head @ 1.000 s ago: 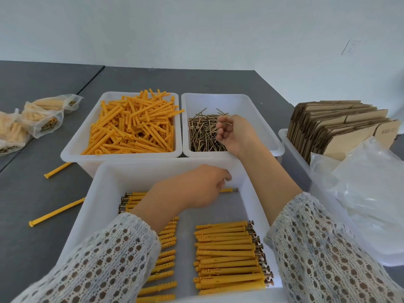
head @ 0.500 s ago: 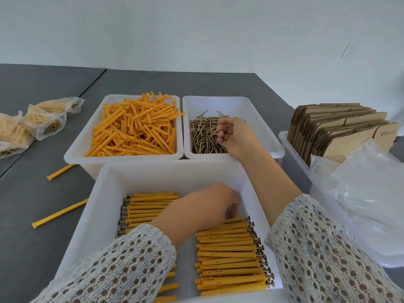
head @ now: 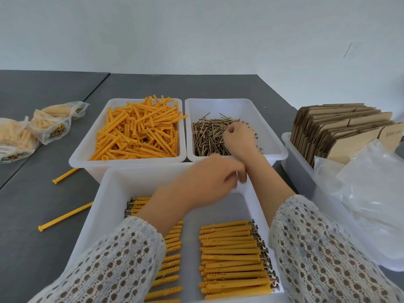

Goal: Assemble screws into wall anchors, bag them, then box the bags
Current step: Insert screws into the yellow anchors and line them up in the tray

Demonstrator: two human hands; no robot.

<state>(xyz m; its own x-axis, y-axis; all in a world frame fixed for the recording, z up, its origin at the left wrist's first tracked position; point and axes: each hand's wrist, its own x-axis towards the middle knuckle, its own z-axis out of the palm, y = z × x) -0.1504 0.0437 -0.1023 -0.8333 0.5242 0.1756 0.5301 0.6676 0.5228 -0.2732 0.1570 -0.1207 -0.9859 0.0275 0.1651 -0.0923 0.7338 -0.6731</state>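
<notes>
Reaching into the heap of brass-coloured metal screws (head: pixel 209 136) in the white plastic bin (head: pixel 273 132) at upper centre, right hand (head: pixel 238 138) curled, hold on any screw not visible; left hand (head: pixel 209 182) blurred at mid-frame, loosely curled, apparently empty. Risks tangled screws lifting together and spilling onto the grey desk (head: pixel 43 204). Lying flat below, long axes left-to-right, heads right: assembled yellow plastic anchors (head: pixel 231 259).

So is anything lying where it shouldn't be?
Yes: two loose yellow anchors lie on the dark table, left of the bins, outside the anchor bin. They look dropped or set aside. Everything else sits in bins or bags.
</notes>
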